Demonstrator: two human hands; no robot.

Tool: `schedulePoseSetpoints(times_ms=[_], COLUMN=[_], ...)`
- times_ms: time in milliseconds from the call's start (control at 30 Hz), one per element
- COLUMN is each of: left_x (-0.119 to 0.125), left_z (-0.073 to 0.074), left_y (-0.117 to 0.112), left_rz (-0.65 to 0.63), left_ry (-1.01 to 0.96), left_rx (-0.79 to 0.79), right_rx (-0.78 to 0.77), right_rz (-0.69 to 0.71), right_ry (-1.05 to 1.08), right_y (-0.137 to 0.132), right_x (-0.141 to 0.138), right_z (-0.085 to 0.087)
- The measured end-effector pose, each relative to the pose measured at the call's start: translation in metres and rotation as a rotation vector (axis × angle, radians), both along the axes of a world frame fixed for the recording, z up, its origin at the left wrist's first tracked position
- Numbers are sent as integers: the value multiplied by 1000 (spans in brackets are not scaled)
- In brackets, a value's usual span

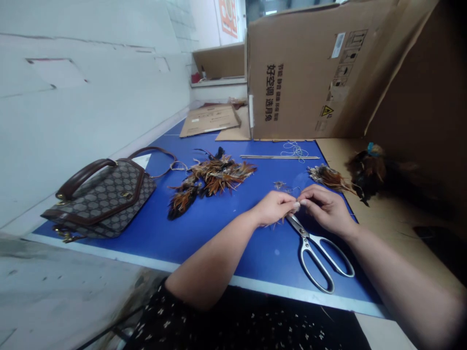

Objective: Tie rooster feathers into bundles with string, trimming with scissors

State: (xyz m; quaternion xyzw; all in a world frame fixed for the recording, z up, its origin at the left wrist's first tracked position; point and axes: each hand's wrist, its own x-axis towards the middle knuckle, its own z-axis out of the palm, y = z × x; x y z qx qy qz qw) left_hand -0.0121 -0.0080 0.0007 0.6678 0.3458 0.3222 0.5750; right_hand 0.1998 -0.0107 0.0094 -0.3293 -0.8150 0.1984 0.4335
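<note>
Feathers, a few small brown ones, sit pinched between my two hands over the blue counter, just above the blades of the steel scissors that lie flat near the front edge. My left hand has its grip clenched on the little tuft, thumb and fingertips pressed together, and my right hand meets it fingertip to fingertip, closed on the same spot; whether a thread runs between them I cannot tell, it is too fine to see. As I judge it, the work is only partly through: a big loose pile of orange and dark feathers lies well apart to the left, not yet taken up, while a smaller bundle rests beyond my right hand and a dark, fuller bunch sits on the cardboard sheet further right, which may be finished pieces. A thin stick and a loop of pale string lie near the large cardboard box at the back. A patterned handbag stands at the counter's left end.
</note>
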Motion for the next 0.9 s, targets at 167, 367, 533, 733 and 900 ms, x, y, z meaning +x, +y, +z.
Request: schedulePoseSetpoints(times_ms=[167,367,533,733,900], left_x=[0,-5,-6,-7,-5], left_z=[-4,-10,-14,-12,-5], left_y=[3,9,13,20,17], left_rz=[-6,62,180,539,602], left_ry=[77,136,79,-151,-293], left_rx=[118,179,173,151,122], right_rx=[41,-35,-54,-144,-216], right_rz=[-92,-406,-542,-432,-226], right_ry=[40,379,627,593,300], right_y=[-3,17,38,29,6], right_x=[-2,22,41,30,12], right_z=[0,-11,-17,-19,-16])
